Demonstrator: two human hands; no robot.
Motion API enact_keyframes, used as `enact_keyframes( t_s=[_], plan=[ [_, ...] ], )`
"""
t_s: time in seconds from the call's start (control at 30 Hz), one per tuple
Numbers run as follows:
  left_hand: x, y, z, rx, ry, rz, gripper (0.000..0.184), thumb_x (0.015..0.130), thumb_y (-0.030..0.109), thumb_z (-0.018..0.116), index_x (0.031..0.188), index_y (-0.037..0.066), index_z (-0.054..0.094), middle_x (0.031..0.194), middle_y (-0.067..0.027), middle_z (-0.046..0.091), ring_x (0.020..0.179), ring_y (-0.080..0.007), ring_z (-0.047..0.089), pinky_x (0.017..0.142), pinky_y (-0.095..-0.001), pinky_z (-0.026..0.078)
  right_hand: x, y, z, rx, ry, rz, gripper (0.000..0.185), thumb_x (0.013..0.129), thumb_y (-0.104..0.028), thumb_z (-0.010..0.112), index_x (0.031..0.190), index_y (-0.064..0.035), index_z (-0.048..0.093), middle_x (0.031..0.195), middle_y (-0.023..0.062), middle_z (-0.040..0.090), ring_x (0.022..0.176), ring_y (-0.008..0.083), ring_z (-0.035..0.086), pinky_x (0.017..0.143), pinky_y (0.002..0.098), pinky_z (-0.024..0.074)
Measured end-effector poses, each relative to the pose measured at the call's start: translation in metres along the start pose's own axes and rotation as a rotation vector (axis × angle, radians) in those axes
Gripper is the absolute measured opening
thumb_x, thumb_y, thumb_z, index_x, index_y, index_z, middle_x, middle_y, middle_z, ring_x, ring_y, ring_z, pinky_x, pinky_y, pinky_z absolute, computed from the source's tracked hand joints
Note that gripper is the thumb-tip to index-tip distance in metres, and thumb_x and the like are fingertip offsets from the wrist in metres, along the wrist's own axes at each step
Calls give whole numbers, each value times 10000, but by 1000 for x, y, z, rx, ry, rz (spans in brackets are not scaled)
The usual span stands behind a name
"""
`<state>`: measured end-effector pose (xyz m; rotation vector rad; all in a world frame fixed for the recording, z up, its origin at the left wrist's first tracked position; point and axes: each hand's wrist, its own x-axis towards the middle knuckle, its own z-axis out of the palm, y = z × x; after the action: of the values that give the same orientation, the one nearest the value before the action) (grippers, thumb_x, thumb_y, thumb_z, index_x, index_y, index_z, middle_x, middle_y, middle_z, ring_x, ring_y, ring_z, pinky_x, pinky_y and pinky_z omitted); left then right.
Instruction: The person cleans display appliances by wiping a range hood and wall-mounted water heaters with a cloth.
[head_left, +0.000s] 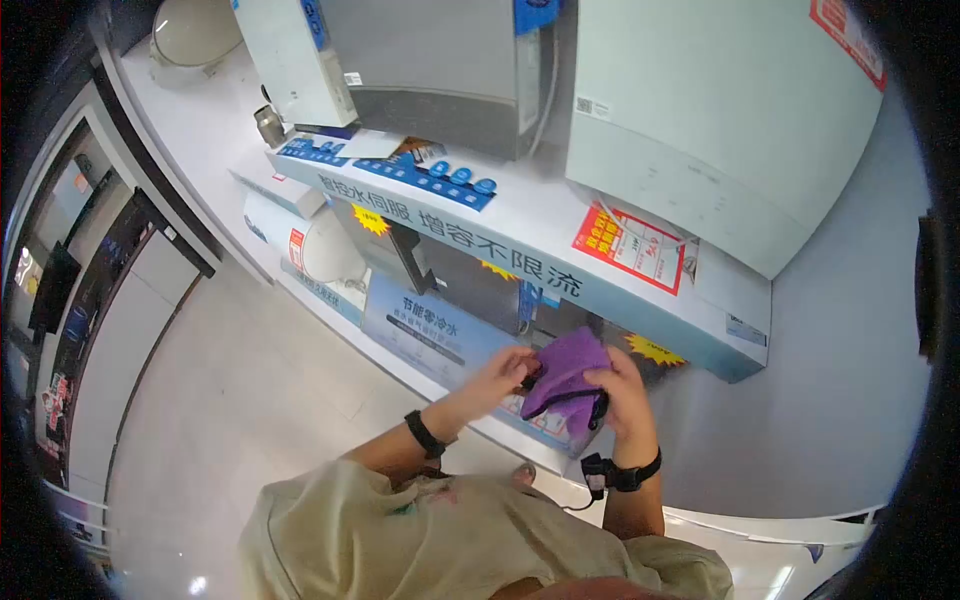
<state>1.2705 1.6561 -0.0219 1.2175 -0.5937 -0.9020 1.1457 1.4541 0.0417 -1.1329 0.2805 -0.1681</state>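
Cloth (pixel 568 372) is pinched by right hand (pixel 624 392); half-curled left hand (pixel 505 376) meets its left edge, grip unclear; loosening risks dropping it.

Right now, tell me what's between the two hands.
The head view shows a purple cloth between the left hand and the right hand, which holds it.

Single view, from head height, wide lens, corners black. Looks forward and steeply down over shirt (pixel 400 540), close at bottom edge. Left hand (pixel 505 372) and right hand (pixel 622 392) near, below centre; display shelf (pixel 545 185) farther off, slanting across; floor (pixel 220 400) lower left.
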Motion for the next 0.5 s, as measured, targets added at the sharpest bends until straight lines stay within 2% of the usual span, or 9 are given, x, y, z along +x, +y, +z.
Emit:
enact_keyframes(
  t_s=[0.03, 0.13, 0.23, 0.33, 0.43, 0.5],
  plan=[
    [-10, -5, -6, -112, 91, -139, 605, 1005, 365, 509, 1470, 50, 285, 1395, -118, 465, 1298, -263, 436, 1055, -383, 395, -2, 6, 13, 0, -38, 43, 446, 737, 2, 623, 1180, 25, 585, 1077, 95, 652, 989, 199, 629, 911, 315, 481],
    [-12, -27, -27, 98, 108, -52, 675, 982, 428, 546, 1484, 90, 247, 1401, -112, 447, 1283, -219, 464, 993, -379, 472, -4, 13, 52, -99, -101, 30, 406, 755, -2, 637, 1158, 28, 595, 1075, 97, 654, 977, 193, 632, 907, 311, 482],
    [-28, -34, -44, -708, -320, -93, 631, 993, 401, 535, 1483, 100, 275, 1407, -100, 460, 1282, -205, 473, 1010, -389, 470, -8, 16, 101, 28, -142, 39, 308, 789, -69, 686, 1086, -7, 631, 972, 34, 646, 913, 141, 596, 841, 279, 462],
    [-105, 10, -72, 222, -226, 282, 576, 1005, 378, 516, 1468, 89, 329, 1402, -95, 486, 1261, -199, 500, 1066, -399, 427, -12, 41, 143, -104, -82, 8, 332, 818, -93, 684, 1129, 5, 621, 1042, 58, 656, 976, 168, 602, 882, 298, 466],
    [-136, -23, -145, -875, -89, -304, 520, 1021, 335, 487, 1446, 57, 375, 1404, -99, 501, 1259, -223, 514, 1105, -412, 388, -7, 93, 170, -130, -75, 109, 435, 846, -151, 693, 1221, 30, 566, 1142, 95, 641, 1041, 191, 596, 949, 317, 448],
    [-176, -17, -188, -771, 8, -272, 504, 1028, 314, 464, 1436, 27, 386, 1421, -111, 494, 1267, -240, 520, 1109, -411, 386, -5, 128, 194, -120, -88, 253, 470, 856, -157, 692, 1256, 35, 535, 1183, 114, 623, 1075, 197, 585, 973, 322, 437]
  ],
)
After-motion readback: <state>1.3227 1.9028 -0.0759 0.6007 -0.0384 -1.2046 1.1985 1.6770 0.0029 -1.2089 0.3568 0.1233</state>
